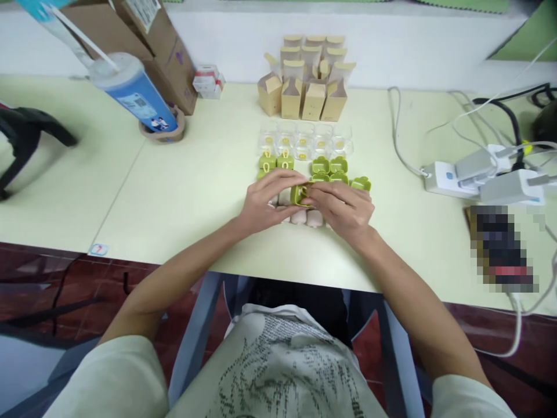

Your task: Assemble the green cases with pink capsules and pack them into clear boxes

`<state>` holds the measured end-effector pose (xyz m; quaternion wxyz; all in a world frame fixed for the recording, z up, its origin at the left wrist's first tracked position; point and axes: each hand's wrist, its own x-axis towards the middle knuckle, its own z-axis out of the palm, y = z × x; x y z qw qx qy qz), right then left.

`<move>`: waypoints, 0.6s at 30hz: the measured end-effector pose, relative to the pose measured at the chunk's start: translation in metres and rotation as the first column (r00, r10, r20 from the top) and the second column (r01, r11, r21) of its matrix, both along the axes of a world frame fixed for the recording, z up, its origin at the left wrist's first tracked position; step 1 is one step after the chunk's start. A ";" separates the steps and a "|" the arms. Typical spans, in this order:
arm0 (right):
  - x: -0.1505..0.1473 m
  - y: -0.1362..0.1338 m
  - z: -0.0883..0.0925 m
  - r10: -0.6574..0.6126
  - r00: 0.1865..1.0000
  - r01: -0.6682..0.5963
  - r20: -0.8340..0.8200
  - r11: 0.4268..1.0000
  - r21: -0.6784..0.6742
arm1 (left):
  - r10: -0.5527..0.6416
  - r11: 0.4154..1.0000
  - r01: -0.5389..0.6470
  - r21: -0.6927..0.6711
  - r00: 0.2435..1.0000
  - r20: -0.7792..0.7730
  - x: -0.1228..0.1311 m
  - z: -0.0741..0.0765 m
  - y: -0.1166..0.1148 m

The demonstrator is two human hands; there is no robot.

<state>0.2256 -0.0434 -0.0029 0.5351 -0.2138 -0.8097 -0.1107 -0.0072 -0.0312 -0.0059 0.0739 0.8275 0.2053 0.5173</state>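
Note:
My left hand curls its thumb and fingers around a small green plastic cup. From the other side the fingertips of my right hand pinch at the cup's opening, where a bit of yellow shows. Just beyond my hands stand green cups with yellow loops on top on the left and open green cups on the right. Another open green cup is beside my right hand. White rounded pieces lie partly hidden under my hands.
Clear plastic cups with yellow marks stand in rows behind the green ones. Open cardboard boxes are grouped near the wall. A blue canister and a large carton are at left. Power strips, cables and a blurred phone-like object are at right.

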 end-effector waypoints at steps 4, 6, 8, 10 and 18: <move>0.000 -0.004 0.001 0.007 0.999 -0.005 0.041 0.999 -0.048 | -0.015 0.997 0.016 -0.074 1.000 0.016 0.001 -0.007 -0.003; -0.001 -0.006 0.002 0.014 0.997 -0.008 0.074 0.997 -0.080 | -0.027 0.995 0.031 -0.098 0.999 0.044 0.001 -0.009 -0.003; -0.002 -0.006 0.004 0.008 0.996 0.001 0.092 0.994 -0.106 | -0.022 0.992 0.031 -0.124 0.998 0.066 0.001 -0.009 -0.002; -0.002 -0.006 0.004 0.000 0.995 0.010 0.095 0.995 -0.101 | -0.022 0.993 0.030 -0.119 0.998 0.065 0.000 -0.007 -0.001; -0.004 -0.008 -0.002 -0.009 0.999 0.009 0.050 1.000 -0.014 | -0.075 0.997 0.074 0.015 0.996 0.052 -0.009 0.002 -0.001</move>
